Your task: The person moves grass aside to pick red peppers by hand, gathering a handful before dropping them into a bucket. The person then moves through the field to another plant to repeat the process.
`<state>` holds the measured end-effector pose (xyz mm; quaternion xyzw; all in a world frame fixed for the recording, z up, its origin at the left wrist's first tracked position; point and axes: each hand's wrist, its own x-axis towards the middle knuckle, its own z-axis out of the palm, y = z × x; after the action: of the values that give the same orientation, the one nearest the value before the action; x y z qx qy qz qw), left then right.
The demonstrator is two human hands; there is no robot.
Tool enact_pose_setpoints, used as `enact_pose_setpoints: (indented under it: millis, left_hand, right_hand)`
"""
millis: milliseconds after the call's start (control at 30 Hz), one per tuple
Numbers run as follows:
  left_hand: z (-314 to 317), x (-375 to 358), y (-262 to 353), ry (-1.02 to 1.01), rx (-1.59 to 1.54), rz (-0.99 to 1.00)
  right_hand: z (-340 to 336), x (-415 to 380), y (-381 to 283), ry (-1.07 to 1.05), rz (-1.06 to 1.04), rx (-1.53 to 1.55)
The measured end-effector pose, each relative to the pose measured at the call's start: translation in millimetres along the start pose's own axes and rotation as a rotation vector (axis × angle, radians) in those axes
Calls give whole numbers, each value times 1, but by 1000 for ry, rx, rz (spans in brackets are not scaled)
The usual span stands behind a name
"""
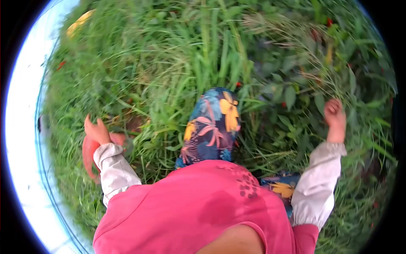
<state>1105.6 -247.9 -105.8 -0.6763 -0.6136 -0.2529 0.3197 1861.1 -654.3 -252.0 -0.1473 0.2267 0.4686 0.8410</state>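
Note:
At the left, my left hand (pixel 97 130) has its thumb and a finger stretched apart, pointing away from me. Behind and beneath it is an orange-red plastic-looking thing (pixel 88 154) with a curved edge, partly covered by the hand and the sleeve. Over at the right, my right hand (pixel 335 115) is closed, its fingers curled in among thin grass stalks (pixel 327 80) and green leaves. What those fingers hold, if anything, I cannot tell. Broad-leaved plants (pixel 289 97) with small red fruits (pixel 283 104) grow just left of this hand.
Tall grass (pixel 169 55) surrounds me on all sides. My knee in flowered trousers (pixel 211 127) juts forward in the middle. A yellow thing (pixel 79 23) lies in the grass at the far left. Along the left edge runs a bright white surface (pixel 25 127).

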Motion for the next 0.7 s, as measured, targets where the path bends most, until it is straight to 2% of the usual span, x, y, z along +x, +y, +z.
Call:
enact_pose_setpoints:
  millis: [67, 100, 133, 200, 233, 267, 300, 333, 367, 400, 433, 467, 500, 567, 633, 667, 700]
  left_hand:
    - [1, 28, 112, -324, -927, -127]
    - [-24, 33, 185, -489, -1110, -122]
    - [-43, 30, 244, -594, -1158, 32]
    - [-64, 16, 333, -1109, -1448, 407]
    - [-64, 10, 371, -1325, -1457, 704]
    - [-55, -2, 405, -1543, -1446, 896]
    - [-33, -22, 432, -1778, -1410, 884]
    - [-5, -46, 455, -1927, -1332, 883]
    - [18, -60, 471, -1975, -1112, 920]
    - [51, -77, 481, -2002, -1035, 947]
    - [86, -88, 487, -1775, -962, 1171]
    - [112, -96, 490, -1538, -881, 1367]
    - [116, -102, 491, -1369, -573, 1306]
    - [144, -120, 483, -1159, -625, 1035]
    - [150, -128, 475, -1173, -692, 976]
    - [136, -126, 479, -1206, -542, 1020]
    - [147, -133, 479, -1208, -546, 1020]
  right_hand:
    - [18, -8, 15, 148, -90, -36]
    - [21, -10, 17, 164, -84, -43]
    - [23, -10, 17, 175, -71, -49]
    - [21, -9, 15, 153, -120, -66]
    - [20, -10, 15, 124, -148, -89]
    - [27, -16, 22, 122, -171, -80]
    - [30, -20, 28, 126, -187, -78]
    - [34, -21, 32, 159, -202, -102]
    - [37, -23, 32, 191, -218, -126]
    - [21, -14, 23, 190, -286, -432]
    - [23, -16, 23, 195, -302, -431]
    - [29, -19, 28, 141, -264, -307]
    - [33, -22, 34, 86, -225, -182]
    - [37, -25, 40, 111, -214, -136]
    - [38, -22, 41, 204, -212, -187]
    - [34, -20, 41, 152, -162, -141]
    - [33, -18, 40, 154, -164, -144]
